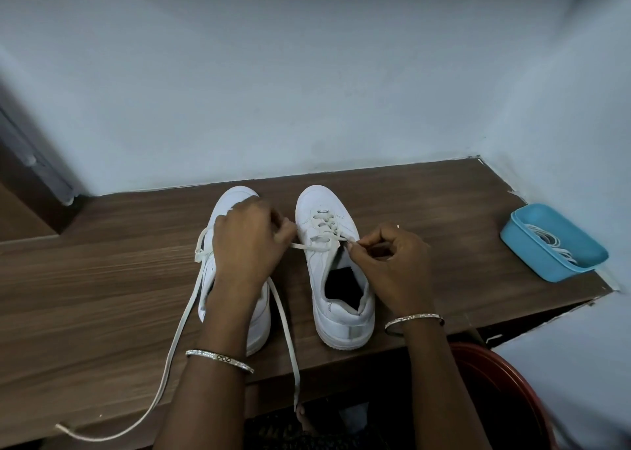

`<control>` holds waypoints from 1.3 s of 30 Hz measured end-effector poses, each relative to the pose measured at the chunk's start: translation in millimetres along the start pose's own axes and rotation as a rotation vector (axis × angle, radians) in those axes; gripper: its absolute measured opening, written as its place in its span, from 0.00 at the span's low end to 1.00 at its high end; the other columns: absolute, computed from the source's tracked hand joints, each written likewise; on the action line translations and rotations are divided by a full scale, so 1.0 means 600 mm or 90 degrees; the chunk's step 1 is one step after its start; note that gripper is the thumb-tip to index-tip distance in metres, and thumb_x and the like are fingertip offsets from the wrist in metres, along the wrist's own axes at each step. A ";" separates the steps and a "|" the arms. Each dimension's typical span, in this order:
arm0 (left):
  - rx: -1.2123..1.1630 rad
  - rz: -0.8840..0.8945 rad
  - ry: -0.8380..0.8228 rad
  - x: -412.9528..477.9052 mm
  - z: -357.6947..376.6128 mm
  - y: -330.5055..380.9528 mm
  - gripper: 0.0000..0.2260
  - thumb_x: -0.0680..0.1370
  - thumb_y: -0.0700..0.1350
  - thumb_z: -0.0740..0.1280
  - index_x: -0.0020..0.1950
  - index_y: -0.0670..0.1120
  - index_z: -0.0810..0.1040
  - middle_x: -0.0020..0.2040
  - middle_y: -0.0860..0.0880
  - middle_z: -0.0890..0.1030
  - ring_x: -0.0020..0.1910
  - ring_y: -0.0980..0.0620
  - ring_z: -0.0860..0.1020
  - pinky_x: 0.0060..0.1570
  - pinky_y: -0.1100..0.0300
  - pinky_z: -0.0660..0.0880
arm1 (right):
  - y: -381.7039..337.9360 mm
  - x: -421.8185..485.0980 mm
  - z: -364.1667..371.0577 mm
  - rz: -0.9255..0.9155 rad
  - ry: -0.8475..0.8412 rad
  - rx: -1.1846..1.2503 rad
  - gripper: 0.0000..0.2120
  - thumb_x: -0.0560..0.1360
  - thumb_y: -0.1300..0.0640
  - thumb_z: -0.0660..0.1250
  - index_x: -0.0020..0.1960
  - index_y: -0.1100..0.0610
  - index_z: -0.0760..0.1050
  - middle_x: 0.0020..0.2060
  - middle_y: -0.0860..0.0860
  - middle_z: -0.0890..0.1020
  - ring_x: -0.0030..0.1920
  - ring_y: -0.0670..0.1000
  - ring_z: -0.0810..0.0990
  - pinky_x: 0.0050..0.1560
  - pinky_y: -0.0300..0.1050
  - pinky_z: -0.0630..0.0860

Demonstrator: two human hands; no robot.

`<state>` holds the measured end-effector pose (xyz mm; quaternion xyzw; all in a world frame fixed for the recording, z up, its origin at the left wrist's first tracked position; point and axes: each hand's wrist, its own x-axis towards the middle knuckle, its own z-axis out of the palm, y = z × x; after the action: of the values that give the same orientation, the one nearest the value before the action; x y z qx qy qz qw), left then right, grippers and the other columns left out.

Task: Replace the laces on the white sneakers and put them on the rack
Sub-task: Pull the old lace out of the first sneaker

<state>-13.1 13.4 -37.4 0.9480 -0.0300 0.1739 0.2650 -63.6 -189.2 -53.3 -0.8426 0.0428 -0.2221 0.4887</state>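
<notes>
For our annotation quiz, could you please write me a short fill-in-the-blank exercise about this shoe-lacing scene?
1. The right hand pinches a lace on the ____ sneaker of the pair.
2. Spare laces lie in a ____ tray.
3. ____ white sneakers stand on the table.
Missing words: right; blue; two.

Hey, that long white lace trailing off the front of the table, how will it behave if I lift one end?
Probably floppy: the lace curves loosely across the table and droops over its edge. Likely very light: a thin flat strip. It may snag, since its upper part runs beside the left sneaker under the left hand.
</notes>
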 end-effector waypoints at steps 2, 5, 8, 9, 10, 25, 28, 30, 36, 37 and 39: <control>-0.070 0.030 0.011 0.001 -0.002 0.001 0.11 0.74 0.53 0.63 0.39 0.47 0.78 0.38 0.52 0.80 0.40 0.46 0.79 0.43 0.47 0.76 | -0.001 0.000 0.001 0.003 0.002 0.001 0.07 0.68 0.61 0.79 0.35 0.55 0.81 0.30 0.44 0.82 0.32 0.44 0.83 0.39 0.51 0.82; -0.197 0.135 -0.062 -0.003 0.001 0.023 0.09 0.76 0.56 0.66 0.43 0.54 0.82 0.40 0.59 0.82 0.43 0.54 0.79 0.46 0.50 0.76 | -0.002 -0.001 0.003 -0.001 0.004 -0.002 0.07 0.68 0.61 0.79 0.35 0.54 0.81 0.31 0.44 0.83 0.33 0.44 0.82 0.38 0.51 0.83; -0.166 0.187 -0.123 -0.009 0.013 0.034 0.14 0.72 0.64 0.66 0.46 0.58 0.85 0.46 0.59 0.84 0.50 0.53 0.78 0.51 0.47 0.75 | 0.000 -0.001 0.003 -0.005 0.001 -0.003 0.07 0.68 0.60 0.79 0.36 0.55 0.81 0.32 0.45 0.83 0.33 0.44 0.83 0.38 0.51 0.82; -0.138 0.191 -0.121 -0.010 0.017 0.034 0.14 0.72 0.64 0.66 0.45 0.57 0.85 0.45 0.58 0.84 0.49 0.52 0.77 0.51 0.46 0.74 | 0.001 -0.002 0.003 -0.009 0.001 -0.006 0.07 0.68 0.60 0.79 0.36 0.55 0.81 0.32 0.45 0.83 0.33 0.45 0.83 0.38 0.51 0.82; -0.117 0.189 -0.112 -0.009 0.019 0.033 0.14 0.72 0.63 0.66 0.44 0.56 0.84 0.44 0.57 0.84 0.48 0.51 0.77 0.50 0.45 0.74 | 0.002 -0.002 0.003 -0.011 0.001 -0.007 0.07 0.68 0.60 0.79 0.36 0.55 0.81 0.32 0.45 0.83 0.33 0.45 0.83 0.38 0.50 0.82; -0.029 0.050 0.028 -0.003 -0.003 0.017 0.12 0.77 0.54 0.61 0.47 0.50 0.81 0.45 0.52 0.83 0.51 0.43 0.78 0.50 0.46 0.72 | 0.011 -0.002 0.002 0.031 -0.015 0.023 0.07 0.70 0.58 0.79 0.37 0.54 0.82 0.35 0.46 0.84 0.39 0.44 0.83 0.41 0.31 0.76; -0.149 0.148 -0.059 -0.005 0.003 0.029 0.13 0.76 0.61 0.62 0.50 0.59 0.83 0.46 0.60 0.83 0.54 0.49 0.78 0.53 0.44 0.74 | 0.016 -0.002 0.001 0.025 -0.022 0.019 0.04 0.70 0.57 0.79 0.39 0.53 0.84 0.35 0.44 0.85 0.40 0.44 0.83 0.43 0.34 0.76; -0.152 0.179 -0.100 -0.009 0.011 0.034 0.11 0.73 0.63 0.66 0.48 0.61 0.84 0.47 0.62 0.83 0.55 0.52 0.76 0.55 0.44 0.73 | 0.021 -0.001 0.001 0.022 -0.033 0.021 0.04 0.71 0.55 0.79 0.41 0.52 0.85 0.36 0.44 0.85 0.41 0.44 0.84 0.45 0.40 0.79; -0.102 0.186 -0.099 -0.010 0.018 0.043 0.04 0.74 0.55 0.74 0.44 0.56 0.85 0.45 0.58 0.84 0.52 0.50 0.77 0.54 0.49 0.69 | 0.024 0.001 -0.004 -0.004 -0.035 -0.047 0.05 0.71 0.50 0.78 0.44 0.50 0.87 0.39 0.44 0.85 0.41 0.42 0.83 0.45 0.46 0.81; -0.102 0.185 -0.104 -0.009 0.019 0.041 0.04 0.75 0.54 0.74 0.44 0.55 0.85 0.44 0.59 0.83 0.52 0.50 0.77 0.53 0.49 0.69 | 0.022 0.001 -0.005 -0.023 -0.030 -0.063 0.05 0.71 0.49 0.78 0.44 0.50 0.87 0.38 0.44 0.84 0.40 0.43 0.82 0.43 0.45 0.80; -0.110 0.183 -0.124 -0.008 0.020 0.035 0.05 0.75 0.56 0.73 0.44 0.56 0.84 0.38 0.62 0.78 0.50 0.52 0.75 0.52 0.50 0.68 | 0.018 0.000 -0.005 -0.055 -0.020 -0.090 0.04 0.71 0.50 0.79 0.43 0.50 0.87 0.37 0.44 0.84 0.37 0.43 0.81 0.40 0.45 0.80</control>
<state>-17.0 -11.2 -38.4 0.9200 -0.2052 0.1140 0.3139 -63.2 -197.2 -60.9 -0.8797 0.0143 -0.2258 0.4183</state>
